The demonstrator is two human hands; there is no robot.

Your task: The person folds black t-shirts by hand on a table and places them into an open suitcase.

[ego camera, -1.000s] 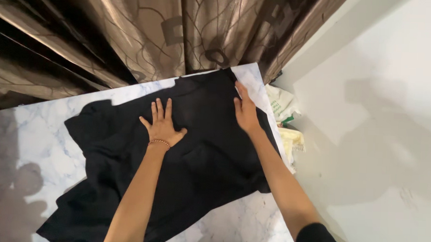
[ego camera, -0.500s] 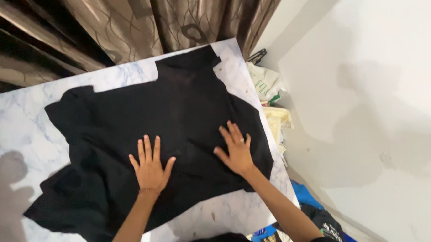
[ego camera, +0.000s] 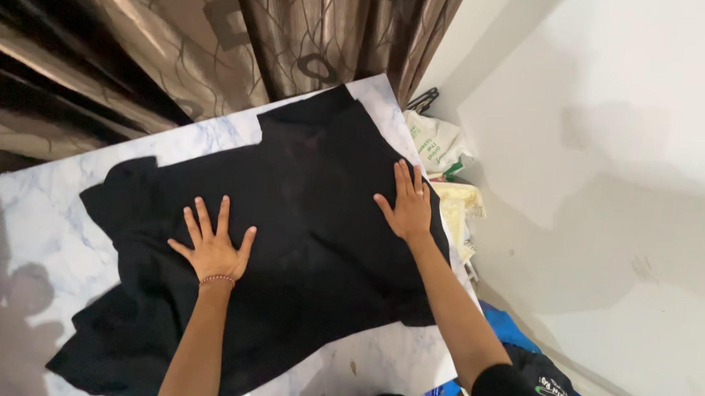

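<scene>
A black garment [ego camera: 306,196] lies spread over a white marble-patterned table [ego camera: 39,210]. My left hand [ego camera: 212,246] rests flat on the cloth's left-middle part, fingers spread, a beaded bracelet on its wrist. My right hand [ego camera: 405,206] presses flat on the cloth near the table's right edge, fingers apart, a ring on one finger. Neither hand grips anything. The garment's lower left corner is bunched up.
Brown patterned curtains [ego camera: 217,45] hang behind the table. A white wall [ego camera: 604,152] stands on the right. Between table and wall lie a white bag [ego camera: 436,142], a pale yellow cloth [ego camera: 455,205] and blue and dark items [ego camera: 534,368] on the floor.
Both hands slid outward across the cloth: the left one moved left and up, the right one moved up toward the table's right edge. The garment lies flatter in the middle.
</scene>
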